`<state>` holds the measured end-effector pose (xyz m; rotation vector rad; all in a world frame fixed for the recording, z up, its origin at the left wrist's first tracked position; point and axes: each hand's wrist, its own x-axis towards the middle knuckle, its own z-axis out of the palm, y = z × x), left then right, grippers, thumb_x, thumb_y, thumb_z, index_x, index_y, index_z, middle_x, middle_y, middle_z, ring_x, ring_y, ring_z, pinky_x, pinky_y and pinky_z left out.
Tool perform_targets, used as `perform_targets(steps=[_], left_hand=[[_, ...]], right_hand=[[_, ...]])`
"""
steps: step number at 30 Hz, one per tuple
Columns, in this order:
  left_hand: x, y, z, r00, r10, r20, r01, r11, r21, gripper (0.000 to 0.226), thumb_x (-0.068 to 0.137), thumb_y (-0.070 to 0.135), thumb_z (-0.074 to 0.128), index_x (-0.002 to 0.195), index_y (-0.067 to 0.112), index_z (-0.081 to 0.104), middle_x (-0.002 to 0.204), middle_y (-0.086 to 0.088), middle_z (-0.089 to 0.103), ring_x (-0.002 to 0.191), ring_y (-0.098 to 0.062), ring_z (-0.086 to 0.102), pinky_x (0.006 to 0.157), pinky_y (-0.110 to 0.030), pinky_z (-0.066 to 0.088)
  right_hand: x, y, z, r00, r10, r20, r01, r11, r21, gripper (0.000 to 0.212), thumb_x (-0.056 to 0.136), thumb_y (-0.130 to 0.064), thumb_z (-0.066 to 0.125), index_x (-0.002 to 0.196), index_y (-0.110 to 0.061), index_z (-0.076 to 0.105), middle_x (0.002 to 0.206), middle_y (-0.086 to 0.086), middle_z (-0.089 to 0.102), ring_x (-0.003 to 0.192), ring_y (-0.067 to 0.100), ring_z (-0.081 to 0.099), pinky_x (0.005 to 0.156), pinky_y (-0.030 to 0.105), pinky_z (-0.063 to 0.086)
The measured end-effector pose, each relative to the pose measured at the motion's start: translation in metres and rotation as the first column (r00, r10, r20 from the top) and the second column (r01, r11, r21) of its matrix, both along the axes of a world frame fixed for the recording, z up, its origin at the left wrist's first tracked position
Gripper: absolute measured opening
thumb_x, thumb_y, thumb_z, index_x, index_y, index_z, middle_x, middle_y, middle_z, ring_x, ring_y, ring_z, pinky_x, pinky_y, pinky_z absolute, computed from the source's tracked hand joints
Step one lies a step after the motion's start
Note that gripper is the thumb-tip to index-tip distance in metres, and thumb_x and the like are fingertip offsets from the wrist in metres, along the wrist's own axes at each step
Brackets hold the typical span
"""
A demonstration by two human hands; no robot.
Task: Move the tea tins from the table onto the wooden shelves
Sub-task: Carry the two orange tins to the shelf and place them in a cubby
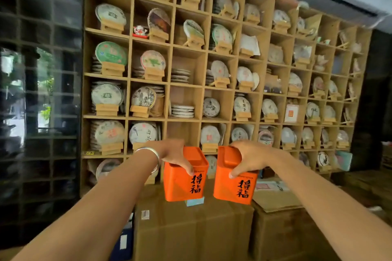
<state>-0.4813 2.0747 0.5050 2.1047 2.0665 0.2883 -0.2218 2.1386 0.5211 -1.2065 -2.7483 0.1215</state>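
Left hand (176,154) clamps one orange rectangular metal tea tin (185,178) from above; right hand (248,157) clamps its twin (234,178); both held aloft before wooden cubby shelves (186,85), above brown cardboard boxes (191,231).

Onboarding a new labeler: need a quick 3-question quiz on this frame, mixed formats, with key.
1. Multiple choice: What does each of the hands hold? A) a round tea cake B) an orange tin C) a cardboard box
2. True or false: The left hand and right hand grip their tins from the top.
3. Fill in: The wrist with the silver bracelet belongs to the ____ hand.

Key
1. B: the left orange tin and the right orange tin are held in front of the wooden shelves, above the cardboard boxes.
2. True: fingers curl over each lid.
3. left
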Motion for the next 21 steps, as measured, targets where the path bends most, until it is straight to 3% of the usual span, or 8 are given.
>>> perform_targets(steps=[3,8,13,17,19,21], left_hand=[[-0.012,0.077,0.004,1.0,-0.016,0.008,0.016,1.0,-0.004,0.087,0.039,0.071,0.077,0.107,0.024,0.05,0.098,0.007,0.062,0.086,-0.015,0.062,0.07,-0.03,0.054],[-0.034,0.196,0.018,0.999,-0.039,0.026,0.039,0.999,0.008,0.089,0.042,0.07,0.078,0.112,0.023,0.05,0.103,0.006,0.062,0.086,-0.012,0.06,0.061,-0.024,0.047],[-0.045,0.294,0.014,1.0,-0.023,-0.002,0.023,0.999,-0.045,0.093,0.043,0.072,0.078,0.116,0.025,0.046,0.107,0.005,0.06,0.09,-0.014,0.059,0.065,-0.026,0.048],[-0.055,0.371,0.009,0.999,0.042,0.02,-0.04,0.996,-0.076,0.094,0.043,0.068,0.079,0.119,0.028,0.041,0.106,0.007,0.056,0.087,-0.012,0.057,0.051,-0.021,0.045],[-0.061,0.41,0.005,0.996,0.076,0.041,-0.073,0.995,-0.069,0.096,0.04,0.068,0.08,0.118,0.029,0.04,0.106,0.007,0.057,0.088,-0.012,0.058,0.057,-0.023,0.051],[-0.066,0.449,0.003,0.993,0.112,0.045,-0.11,0.993,-0.049,0.098,0.037,0.069,0.079,0.117,0.03,0.04,0.114,0.004,0.059,0.096,-0.017,0.059,0.075,-0.031,0.054]], right_hand=[[-0.009,0.072,0.002,1.0,-0.026,0.011,0.026,1.0,-0.014,0.076,0.049,-0.061,0.081,0.111,-0.035,0.047,0.096,-0.018,0.052,0.083,0.001,0.054,0.061,0.018,0.044],[-0.015,0.192,0.02,0.998,-0.07,-0.008,0.07,0.998,-0.011,0.075,0.054,-0.057,0.083,0.115,-0.027,0.052,0.105,-0.008,0.059,0.09,0.007,0.06,0.075,0.027,0.055],[-0.021,0.298,0.025,0.995,-0.067,-0.078,0.065,0.997,-0.036,0.075,0.055,-0.055,0.084,0.116,-0.025,0.053,0.106,-0.008,0.06,0.091,0.008,0.061,0.077,0.03,0.056],[-0.031,0.39,0.019,0.997,-0.028,-0.076,0.024,0.998,-0.056,0.071,0.057,-0.053,0.085,0.114,-0.024,0.054,0.106,-0.004,0.064,0.091,0.009,0.063,0.077,0.03,0.057],[-0.04,0.441,0.016,0.997,0.015,-0.079,-0.02,0.998,-0.057,0.07,0.057,-0.052,0.086,0.113,-0.026,0.052,0.107,-0.005,0.065,0.09,0.008,0.063,0.072,0.025,0.056],[-0.048,0.491,0.015,0.994,0.066,-0.085,-0.07,0.997,-0.043,0.071,0.058,-0.053,0.086,0.114,-0.03,0.049,0.105,-0.009,0.063,0.089,0.006,0.062,0.067,0.019,0.051]])
